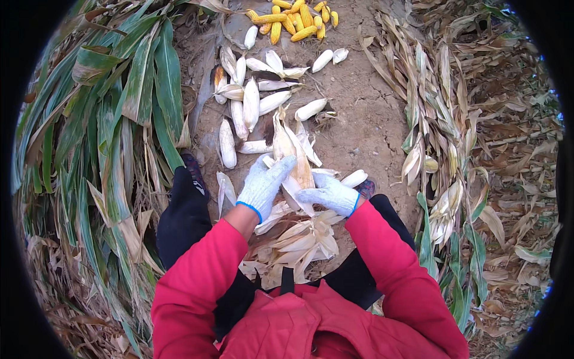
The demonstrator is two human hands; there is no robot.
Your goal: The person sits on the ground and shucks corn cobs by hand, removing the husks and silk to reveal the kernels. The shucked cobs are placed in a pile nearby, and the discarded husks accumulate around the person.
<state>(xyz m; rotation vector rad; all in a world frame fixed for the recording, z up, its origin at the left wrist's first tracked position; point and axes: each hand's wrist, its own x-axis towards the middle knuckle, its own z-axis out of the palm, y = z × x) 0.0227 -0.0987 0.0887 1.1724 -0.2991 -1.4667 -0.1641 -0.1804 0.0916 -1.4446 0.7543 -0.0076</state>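
Both of my hands wear whitish knit gloves with blue cuffs. My left hand (267, 183) grips an ear of corn in loose, dry husk (293, 155) from its left side, the thumb lying across it. My right hand (329, 194) holds the lower right side of the same husk, fingers pointing left. The ear's tip points away from me; its kernels are hidden. Several ears in pale husks (251, 102) lie on the soil just beyond my hands. Stripped husks (309, 242) lie below my hands, between my legs.
Husked yellow corn ears (306, 15) form a small pile on the soil at the top. Cut green corn stalks and leaves (168, 89) are heaped at left. Dry stalks (441, 103), some bearing husked-over ears (446, 213), lie along the right. My shoes stand on either side of my hands.
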